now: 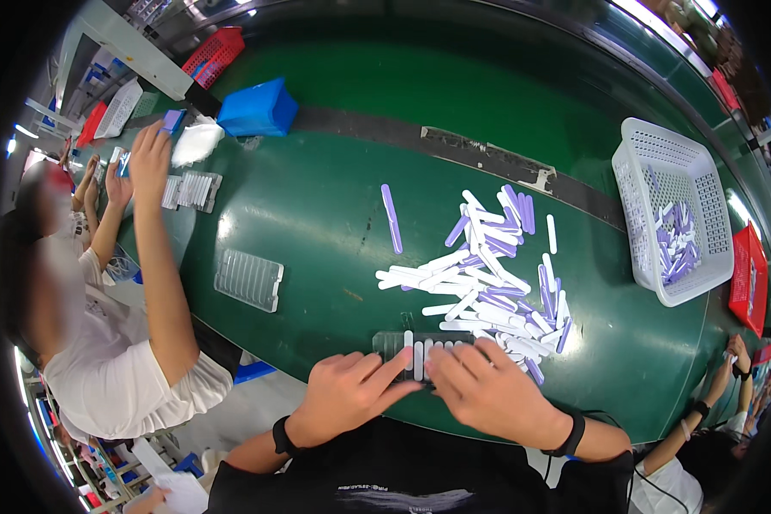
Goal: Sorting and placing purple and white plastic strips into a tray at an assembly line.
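Observation:
Near the table's front edge lies a clear plastic tray [389,343] with several white strips in it, long and round-ended. My left hand [343,392] is closed at its left part, index finger and thumb at a white strip [409,340] that sticks up past the others. Over the right part of that tray, my right hand [499,396] has its fingers curled down onto the strips. What its fingertips grip, if anything, is hidden. Just beyond both hands spreads a loose pile of white and purple strips [488,274], with one purple strip [391,218] lying apart.
An unfilled clear tray [249,280] lies to the left. At right stands a white basket [630,201] holding more strips, beside a red basket [748,278]. A blue bin [257,109] is at the back left. A co-worker's arm [158,231] reaches over the table at left.

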{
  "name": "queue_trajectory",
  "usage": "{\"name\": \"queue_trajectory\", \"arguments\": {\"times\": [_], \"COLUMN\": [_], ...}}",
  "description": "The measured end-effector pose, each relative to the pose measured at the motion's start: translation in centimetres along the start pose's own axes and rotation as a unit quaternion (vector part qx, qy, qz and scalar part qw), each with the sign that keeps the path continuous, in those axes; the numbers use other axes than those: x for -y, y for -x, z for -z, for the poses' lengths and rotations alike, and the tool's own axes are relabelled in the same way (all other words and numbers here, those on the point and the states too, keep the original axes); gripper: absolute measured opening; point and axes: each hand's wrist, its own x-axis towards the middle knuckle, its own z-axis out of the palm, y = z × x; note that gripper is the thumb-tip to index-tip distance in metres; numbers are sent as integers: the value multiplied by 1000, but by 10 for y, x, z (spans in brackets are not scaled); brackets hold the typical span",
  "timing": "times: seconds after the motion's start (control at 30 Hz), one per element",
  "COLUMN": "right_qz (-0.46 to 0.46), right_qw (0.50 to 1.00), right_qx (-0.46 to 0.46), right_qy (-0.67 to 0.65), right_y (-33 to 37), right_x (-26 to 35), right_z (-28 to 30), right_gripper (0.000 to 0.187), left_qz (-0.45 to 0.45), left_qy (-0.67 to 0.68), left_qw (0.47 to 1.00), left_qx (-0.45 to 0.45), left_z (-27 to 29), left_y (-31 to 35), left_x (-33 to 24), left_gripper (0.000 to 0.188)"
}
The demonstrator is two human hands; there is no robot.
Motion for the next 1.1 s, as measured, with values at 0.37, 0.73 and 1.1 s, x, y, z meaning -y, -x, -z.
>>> {"name": "queue_trajectory", "arguments": {"times": [0.37, 0.73, 1.1], "right_qz": [-188, -348, -344], "right_qw": [958, 924, 928], "right_qx": [-163, -98, -68], "right_qy": [-142, -124, -126], "right_y": [9, 9, 13], "right_x": [-85, -82, -84], "right_z": [-4, -6, -5], "right_gripper": [11, 17, 16], "left_qz": [-74, 235, 239], "left_qy": [97, 37, 128], "left_qw": [992, 969, 962], "left_qx": [28, -61, -9], "left_z": [7, 0, -21], "left_y": [-9, -119, -140], "left_x": [20, 84, 97], "left_gripper": [23, 26, 24]}}
